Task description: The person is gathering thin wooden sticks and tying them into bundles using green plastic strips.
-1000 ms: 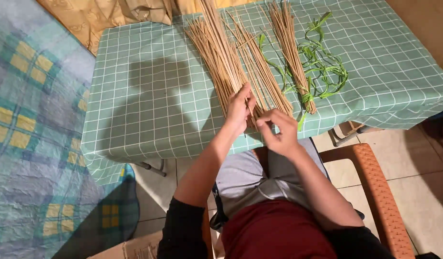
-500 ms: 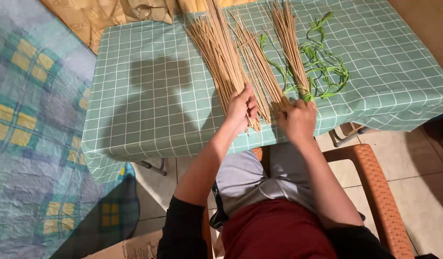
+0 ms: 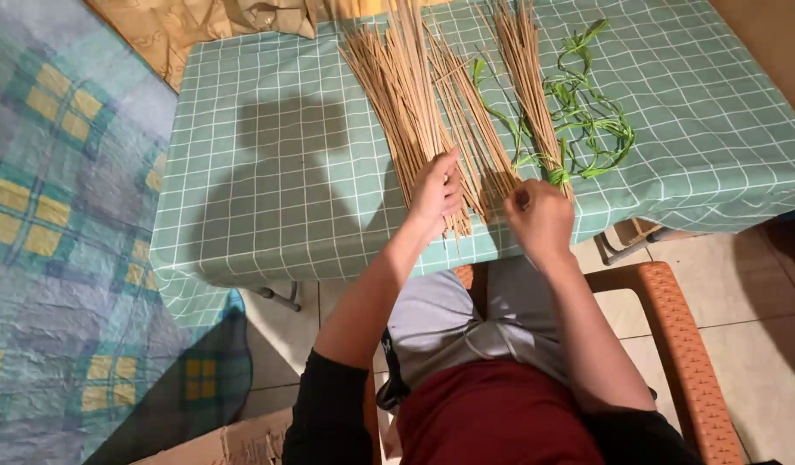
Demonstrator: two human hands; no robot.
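Note:
Long tan sticks lie in bundles on a table with a green checked cloth. My left hand rests on the near end of the large left bundle, fingers curled over a few sticks. My right hand is closed near the table's front edge, pinching the ends of thin sticks from the middle bundle. A third bundle lies to the right, tied near its end with green ribbon that trails in loops over the cloth.
I sit in an orange-brown plastic chair. A blue and yellow plaid cloth covers the floor at left. Crumpled tan fabric lies beyond the table's far left corner. A cardboard box edge shows at the bottom.
My right hand has moved right, away from the left hand, to the ends of the middle bundle. The left hand stays on the large bundle.

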